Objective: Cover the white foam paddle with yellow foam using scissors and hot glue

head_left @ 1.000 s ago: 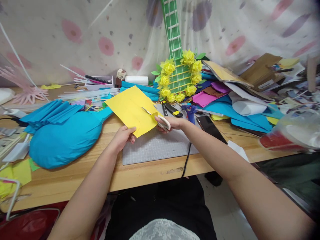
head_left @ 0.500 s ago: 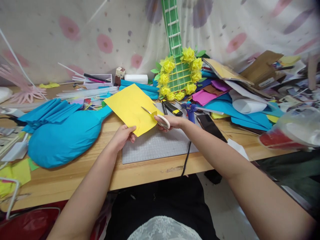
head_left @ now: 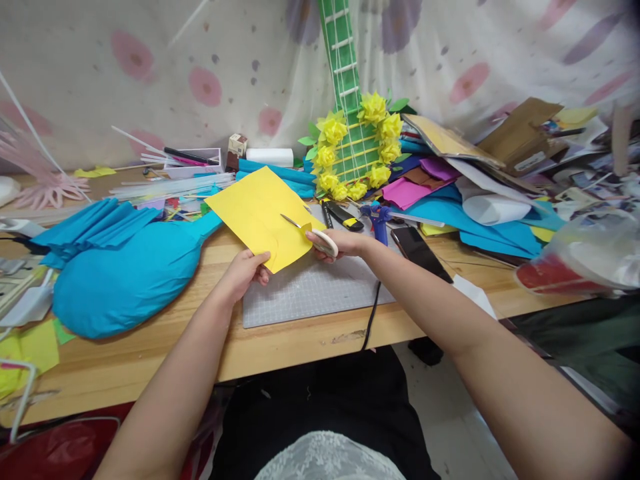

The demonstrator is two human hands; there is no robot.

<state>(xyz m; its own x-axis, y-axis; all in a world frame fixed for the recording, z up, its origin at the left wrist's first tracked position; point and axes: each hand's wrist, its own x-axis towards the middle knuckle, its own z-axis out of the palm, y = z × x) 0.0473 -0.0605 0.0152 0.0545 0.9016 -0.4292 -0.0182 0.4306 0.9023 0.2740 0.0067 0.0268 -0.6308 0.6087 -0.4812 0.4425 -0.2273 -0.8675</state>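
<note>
My left hand (head_left: 251, 268) pinches the lower left edge of a yellow sheet of paper (head_left: 260, 208), thumb on top. The sheet is held tilted above a grey cutting mat (head_left: 300, 298). My right hand (head_left: 340, 244) is closed around the white handles of a pair of scissors (head_left: 325, 243). Their metal blade lies across the sheet's right part, pointing up and left, and a small flap of paper curls up beside it. A curved line shows faintly on the paper near my left thumb.
Behind the mat stands a green guitar shape (head_left: 353, 150) ringed with yellow paper flowers. A blue paper-covered form (head_left: 130, 273) lies to the left. A utility knife (head_left: 345, 217), a blue glue gun (head_left: 379, 223) and a phone (head_left: 420, 253) lie near my right hand. Coloured papers pile up at right.
The whole view has shifted slightly. Both hands, the paper and the scissors keep nearly the same position relative to each other.
</note>
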